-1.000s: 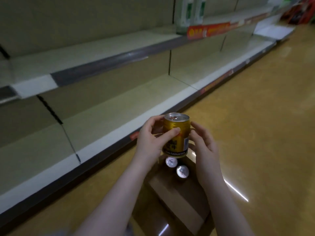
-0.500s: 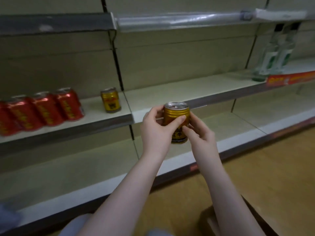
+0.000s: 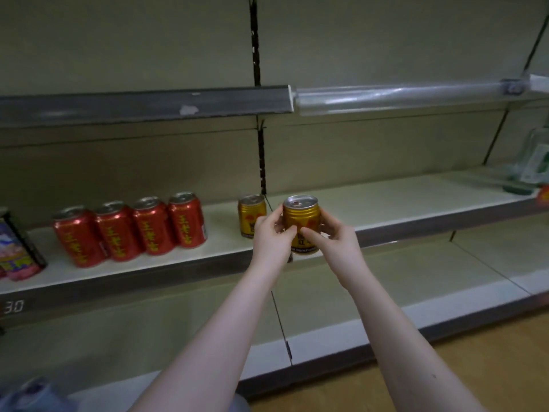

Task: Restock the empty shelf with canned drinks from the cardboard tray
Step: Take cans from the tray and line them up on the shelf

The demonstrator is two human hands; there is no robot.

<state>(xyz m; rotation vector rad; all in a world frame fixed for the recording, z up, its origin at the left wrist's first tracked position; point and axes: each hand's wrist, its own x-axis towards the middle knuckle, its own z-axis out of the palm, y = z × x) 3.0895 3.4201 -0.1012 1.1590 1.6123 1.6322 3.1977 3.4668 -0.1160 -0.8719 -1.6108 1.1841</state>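
Observation:
A short gold can is upright between both of my hands, in front of the middle shelf's edge. My left hand grips its left side and my right hand grips its right side and front. Just behind and to the left, a second gold can stands on the shelf board. The cardboard tray is out of view.
Several red cans stand in a row on the same shelf, left of the gold one. A dark patterned can is at the far left. Glass bottles stand at the right end. An upper shelf rail runs overhead; a lower shelf and the floor lie below.
The view has swung up from the floor and tray to the middle shelf. Both hands have carried the gold can up and forward, close to the gold can standing there.

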